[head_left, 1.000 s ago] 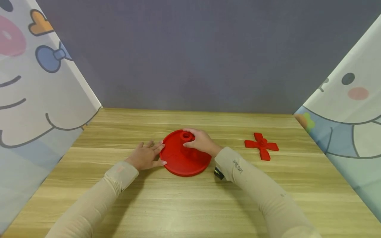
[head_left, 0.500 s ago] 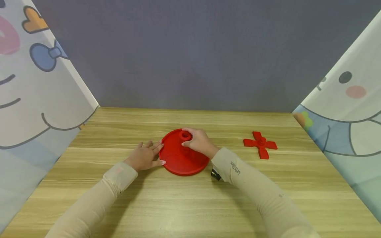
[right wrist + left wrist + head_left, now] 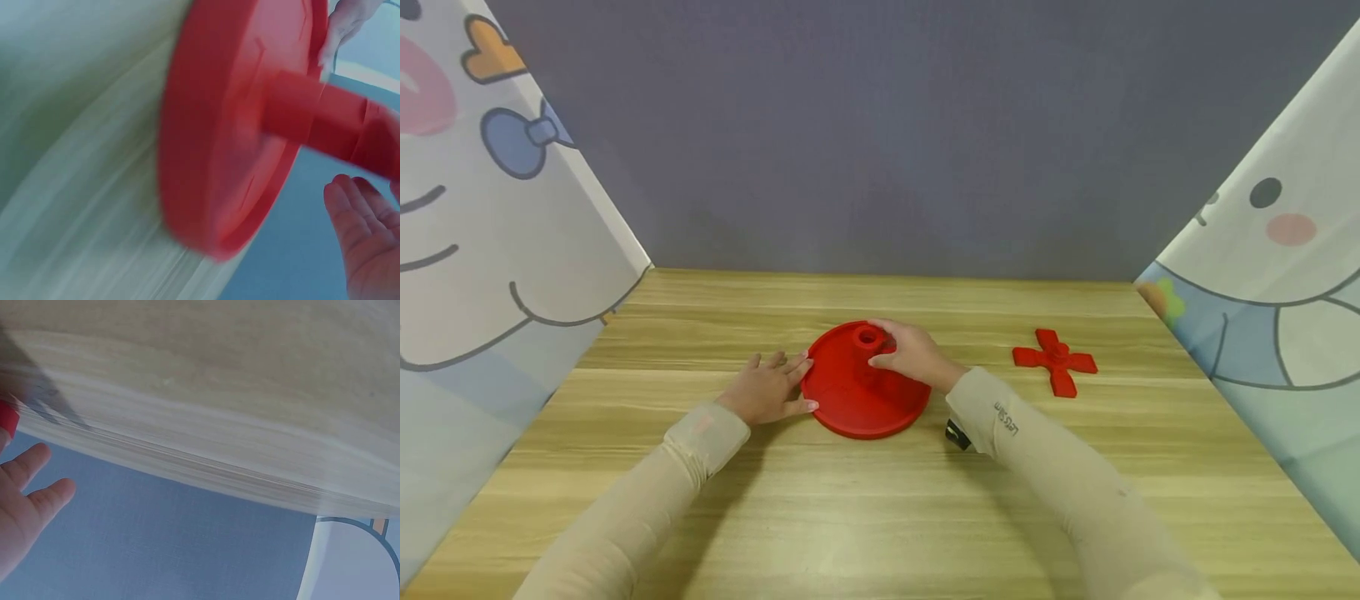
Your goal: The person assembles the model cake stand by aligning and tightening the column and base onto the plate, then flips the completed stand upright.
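Note:
A round red base (image 3: 842, 392) with a raised rim lies flat on the table. From it rises a short red post (image 3: 868, 337) with a hole in its top, shown in closer view as a stepped post (image 3: 312, 115) by the right wrist camera. My left hand (image 3: 763, 390) rests its spread fingertips on the base's left rim. My right hand (image 3: 921, 357) is beside the post, thumb and fingers apart around its right side. The right wrist view shows those fingers (image 3: 356, 209) loosely extended, with a gap between them and the post.
A red four-bladed cross piece (image 3: 1056, 361) with a raised hub lies to the right on the wooden table (image 3: 850, 517). A grey panel (image 3: 880, 142) stands at the back, with cartoon-printed cloths at both sides. A small black device (image 3: 957, 434) shows under the right sleeve.
My right hand has loosened from the post and shifted slightly right. The left hand stays at the rim, and the base stays in place. The head view has shifted a little.

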The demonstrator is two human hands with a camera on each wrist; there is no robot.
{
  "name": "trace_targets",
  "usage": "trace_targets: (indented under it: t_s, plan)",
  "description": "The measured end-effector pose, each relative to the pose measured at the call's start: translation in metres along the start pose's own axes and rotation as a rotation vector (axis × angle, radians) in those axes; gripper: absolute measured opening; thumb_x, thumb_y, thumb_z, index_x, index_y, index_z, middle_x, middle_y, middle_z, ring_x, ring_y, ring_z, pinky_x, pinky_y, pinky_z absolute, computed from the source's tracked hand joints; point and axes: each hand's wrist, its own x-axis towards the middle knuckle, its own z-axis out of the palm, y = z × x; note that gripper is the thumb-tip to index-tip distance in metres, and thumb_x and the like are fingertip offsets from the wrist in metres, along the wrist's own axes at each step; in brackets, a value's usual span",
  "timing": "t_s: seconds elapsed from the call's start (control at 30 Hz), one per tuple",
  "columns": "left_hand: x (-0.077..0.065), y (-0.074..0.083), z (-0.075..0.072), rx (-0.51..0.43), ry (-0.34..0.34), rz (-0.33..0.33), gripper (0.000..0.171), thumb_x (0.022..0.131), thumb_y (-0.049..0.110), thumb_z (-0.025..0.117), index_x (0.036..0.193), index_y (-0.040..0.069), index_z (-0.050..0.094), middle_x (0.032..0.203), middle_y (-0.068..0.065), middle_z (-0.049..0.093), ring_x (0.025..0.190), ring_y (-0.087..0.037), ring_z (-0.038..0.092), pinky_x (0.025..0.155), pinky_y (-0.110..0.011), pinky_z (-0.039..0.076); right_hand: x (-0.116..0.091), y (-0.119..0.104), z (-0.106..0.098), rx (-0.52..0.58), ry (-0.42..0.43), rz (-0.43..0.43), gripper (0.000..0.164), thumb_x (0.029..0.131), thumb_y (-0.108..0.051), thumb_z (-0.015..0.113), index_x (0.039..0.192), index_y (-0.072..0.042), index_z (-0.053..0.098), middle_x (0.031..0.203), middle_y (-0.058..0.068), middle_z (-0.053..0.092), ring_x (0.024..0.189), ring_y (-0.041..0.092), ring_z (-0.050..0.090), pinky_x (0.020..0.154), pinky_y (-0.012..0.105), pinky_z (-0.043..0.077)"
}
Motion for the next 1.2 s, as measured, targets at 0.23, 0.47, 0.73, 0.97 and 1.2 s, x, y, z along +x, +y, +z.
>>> trace_targets:
  t_s: [0.23,0.47,0.73,0.97,1.2]
  plan:
    - [-0.001,0.0,0.0,-0.017,0.0,0.003,0.075,0.092,0.056,0.049,0.144,0.002,0.042,0.149,-0.013,0.04,0.13,-0.046,0.039,0.102,-0.065,0.03,-0.019,0.027,-0.025,-0.021,0.052,0.006,0.06,0.085,-0.009,0.072,0.138,0.004,0.046,0.12,0.023,0.06,0.108,0.035,0.06,0.088,0.043,0.051]
    - [0.001,0.0,0.001,-0.018,-0.02,0.0,0.076,0.093,0.057,0.048,0.145,0.003,0.041,0.15,-0.012,0.038,0.131,-0.046,0.037,0.103,-0.065,0.029,-0.051,0.054,-0.055,-0.053,0.097,0.081,0.059,0.086,-0.01,0.07,0.137,0.006,0.046,0.121,0.028,0.057,0.106,0.038,0.06,0.085,0.047,0.051]
    - [0.0,-0.002,0.002,-0.022,-0.005,0.003,0.077,0.092,0.058,0.048,0.145,0.002,0.041,0.15,-0.013,0.038,0.13,-0.046,0.038,0.102,-0.065,0.03,-0.086,0.086,-0.083,-0.123,0.146,0.152,0.057,0.087,-0.012,0.07,0.136,0.007,0.047,0.117,0.028,0.058,0.101,0.038,0.061,0.081,0.046,0.052]
    - [-0.001,-0.003,0.002,-0.034,0.006,0.001,0.077,0.092,0.058,0.049,0.145,0.002,0.041,0.15,-0.013,0.038,0.13,-0.047,0.038,0.102,-0.065,0.029,-0.115,0.112,-0.096,-0.209,0.201,0.15,0.057,0.085,-0.014,0.073,0.131,0.009,0.051,0.108,0.027,0.064,0.089,0.035,0.066,0.072,0.044,0.054]
    - [0.0,-0.002,0.003,-0.032,0.01,0.009,0.076,0.092,0.058,0.048,0.144,0.002,0.041,0.149,-0.013,0.039,0.13,-0.047,0.039,0.102,-0.065,0.03,-0.138,0.134,-0.108,-0.218,0.215,0.197,0.053,0.087,-0.017,0.071,0.127,0.012,0.052,0.1,0.027,0.066,0.083,0.035,0.066,0.066,0.036,0.051]
